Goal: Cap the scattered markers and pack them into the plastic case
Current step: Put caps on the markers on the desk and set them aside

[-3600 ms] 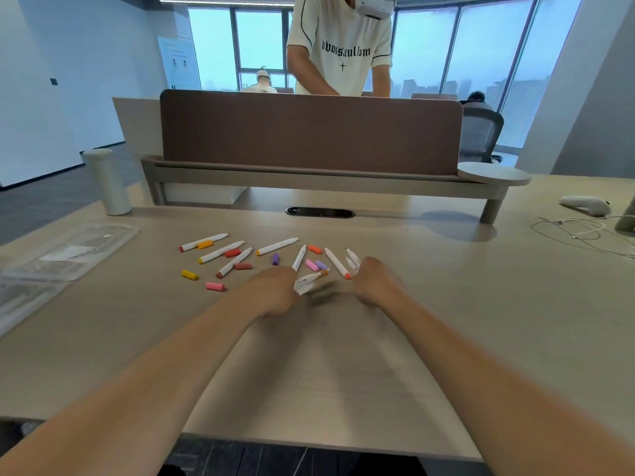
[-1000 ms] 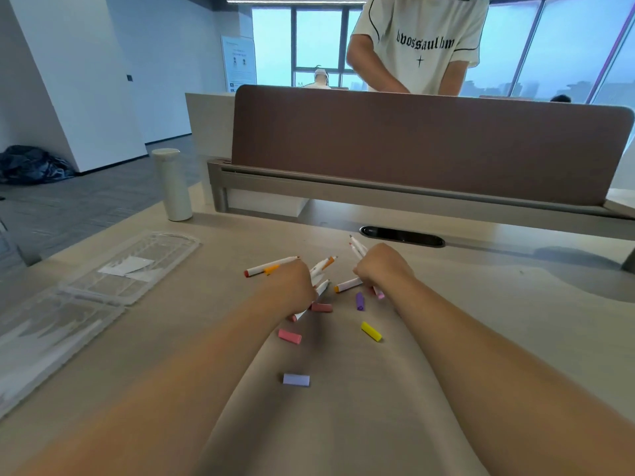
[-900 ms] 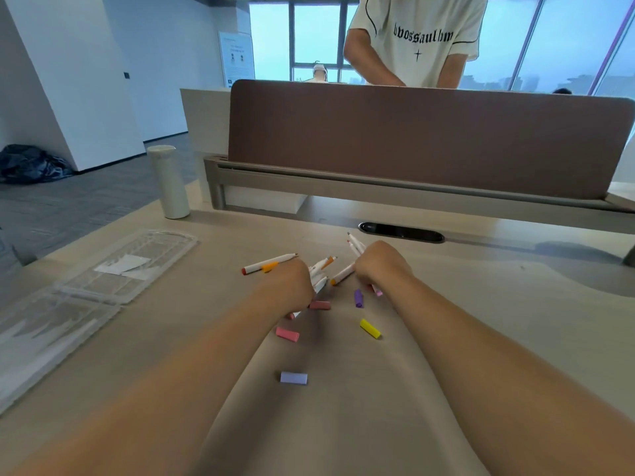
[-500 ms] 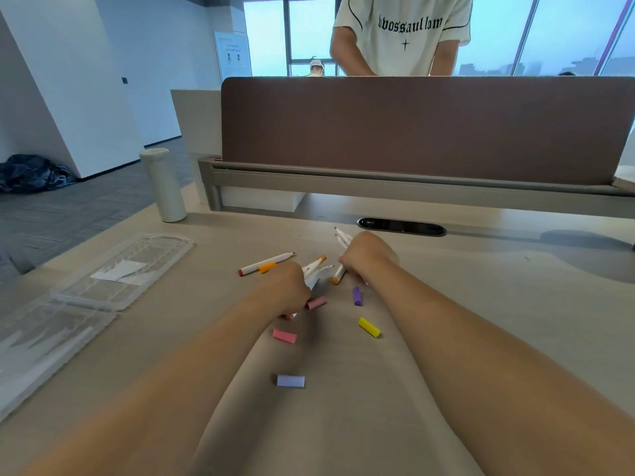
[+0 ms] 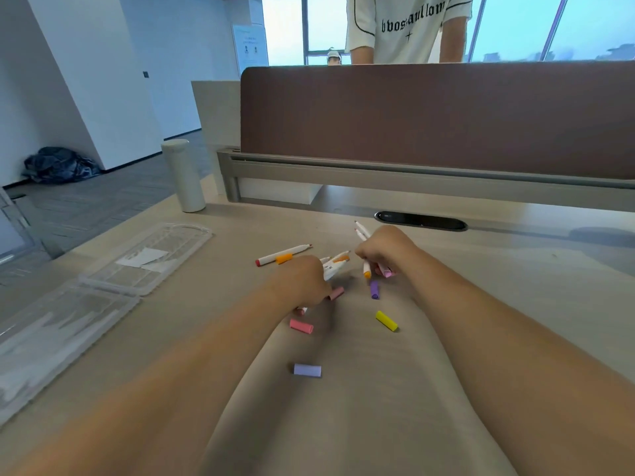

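While both your fists sit mid-table, your left hand (image 5: 302,283) is curled round a bunch of uncapped markers (image 5: 335,264), white barrels and an orange tip poking out toward your right hand (image 5: 385,250). That one grips a second bunch (image 5: 361,232), tips fanning up and away, coloured ends showing under the fist. One loose marker (image 5: 292,251) lies just beyond the left hand, an orange cap (image 5: 284,258) touching it. Caps dot the table (image 5: 515,262) on your side: a dusty cap (image 5: 335,293) right beside the left hand, a purple cap (image 5: 374,289) under the right, then a yellow cap (image 5: 386,320), a pink cap (image 5: 301,326) and, nearest you, a lilac cap (image 5: 307,370). Off to the left the clear case (image 5: 51,334) lies open and flat, well apart from both hands, a paper slip (image 5: 142,257) in its far half. A white bottle (image 5: 184,175) stands beyond it. Past the brown divider (image 5: 436,115) stands a person (image 5: 405,25) in a white T-shirt.
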Tool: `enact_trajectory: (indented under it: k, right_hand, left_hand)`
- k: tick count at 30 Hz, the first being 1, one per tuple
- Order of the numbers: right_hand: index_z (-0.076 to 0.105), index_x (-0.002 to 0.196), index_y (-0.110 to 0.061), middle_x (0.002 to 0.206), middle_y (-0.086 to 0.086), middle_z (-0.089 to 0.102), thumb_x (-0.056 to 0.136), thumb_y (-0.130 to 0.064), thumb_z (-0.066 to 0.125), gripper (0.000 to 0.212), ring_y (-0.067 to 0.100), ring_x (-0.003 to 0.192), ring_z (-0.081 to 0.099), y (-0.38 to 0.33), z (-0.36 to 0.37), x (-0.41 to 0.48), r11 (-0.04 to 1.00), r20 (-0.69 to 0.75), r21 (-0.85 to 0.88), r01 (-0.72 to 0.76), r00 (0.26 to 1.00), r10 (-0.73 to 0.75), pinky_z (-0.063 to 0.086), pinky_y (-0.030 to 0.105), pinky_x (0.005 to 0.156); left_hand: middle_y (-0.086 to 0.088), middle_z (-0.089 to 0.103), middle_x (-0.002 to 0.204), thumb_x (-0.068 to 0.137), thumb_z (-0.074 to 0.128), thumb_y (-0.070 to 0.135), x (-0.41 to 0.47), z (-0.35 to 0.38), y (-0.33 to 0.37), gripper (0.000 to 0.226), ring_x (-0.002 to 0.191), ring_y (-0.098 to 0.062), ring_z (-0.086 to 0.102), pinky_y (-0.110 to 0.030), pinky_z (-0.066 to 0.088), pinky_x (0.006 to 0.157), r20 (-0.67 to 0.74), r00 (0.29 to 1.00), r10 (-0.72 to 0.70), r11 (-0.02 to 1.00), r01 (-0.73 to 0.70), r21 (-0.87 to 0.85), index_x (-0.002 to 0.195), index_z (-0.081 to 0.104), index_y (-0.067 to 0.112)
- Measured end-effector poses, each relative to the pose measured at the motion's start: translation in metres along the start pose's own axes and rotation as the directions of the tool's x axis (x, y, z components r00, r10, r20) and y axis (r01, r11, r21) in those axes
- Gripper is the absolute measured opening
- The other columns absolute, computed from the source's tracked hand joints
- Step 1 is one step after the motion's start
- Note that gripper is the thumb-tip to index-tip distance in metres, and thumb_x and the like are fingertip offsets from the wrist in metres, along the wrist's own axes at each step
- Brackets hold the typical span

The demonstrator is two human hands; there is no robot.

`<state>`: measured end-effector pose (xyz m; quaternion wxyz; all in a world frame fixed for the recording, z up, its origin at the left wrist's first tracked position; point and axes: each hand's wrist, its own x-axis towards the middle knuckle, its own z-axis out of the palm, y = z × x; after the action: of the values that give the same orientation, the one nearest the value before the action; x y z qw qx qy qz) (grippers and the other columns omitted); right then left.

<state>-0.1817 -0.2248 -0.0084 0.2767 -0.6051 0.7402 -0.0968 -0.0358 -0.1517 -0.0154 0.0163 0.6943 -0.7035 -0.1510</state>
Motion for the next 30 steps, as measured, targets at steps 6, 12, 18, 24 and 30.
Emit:
enact_trajectory:
  k: [6,12,18,24,30]
  right_hand:
    - [0.065,0.076,-0.001,0.044,0.01,0.056,0.082,-0.016,0.051,0.021,0.019,0.034,0.049,0.004,-0.016,-0.024,0.987,-0.039,0.142,0.074,0.997,-0.069,0.038,0.017,0.042]
    - [0.061,0.086,0.0,0.058,0.011,0.06,0.088,-0.017,0.053,0.019,0.018,0.045,0.054,-0.006,-0.016,-0.042,0.97,-0.062,0.213,0.117,0.992,-0.106,0.039,0.021,0.043]
    - [0.059,0.09,0.0,0.079,0.018,0.066,0.083,-0.013,0.057,0.016,0.026,0.061,0.067,-0.03,0.004,-0.044,0.943,-0.041,0.309,0.119,0.993,-0.111,0.045,0.025,0.047]
    - [0.051,0.087,0.002,0.092,0.024,0.063,0.089,0.003,0.051,0.002,0.034,0.075,0.071,-0.056,0.024,-0.037,0.941,0.028,0.336,0.047,0.998,-0.06,0.06,0.041,0.075]
    - [0.059,0.084,-0.005,0.078,0.014,0.066,0.096,-0.013,0.055,0.015,0.026,0.067,0.065,-0.078,0.041,-0.03,0.998,0.037,0.053,0.033,0.999,-0.035,0.054,0.032,0.063]
  left_hand:
    - [-0.004,0.061,0.085,0.093,0.057,0.03,-0.007,-0.012,-0.015,0.028,0.08,-0.024,0.064,-0.032,0.053,0.073,-0.109,0.991,-0.075,0.956,0.04,-0.291,0.109,0.059,0.008]
    - [-0.02,0.067,0.097,0.094,0.05,0.018,-0.022,-0.038,-0.037,0.022,0.069,-0.03,0.063,-0.033,0.053,0.06,-0.164,0.974,-0.158,0.905,0.077,-0.418,0.107,0.054,0.001]
    - [-0.019,0.067,0.091,0.095,0.045,0.012,-0.022,-0.041,-0.059,0.021,0.062,-0.029,0.067,-0.038,0.06,0.063,-0.159,0.957,-0.244,0.858,0.137,-0.496,0.115,0.047,0.006]
    - [-0.007,0.06,0.086,0.092,0.056,0.017,0.0,-0.037,-0.085,0.018,0.067,-0.024,0.06,-0.033,0.053,0.057,-0.269,0.931,-0.245,0.921,0.137,-0.365,0.108,0.059,0.01]
    - [-0.001,0.058,0.088,0.092,0.059,0.02,0.035,-0.029,-0.093,0.018,0.079,-0.019,0.057,-0.029,0.047,0.069,-0.314,0.927,-0.203,0.967,0.139,-0.215,0.109,0.062,0.017]
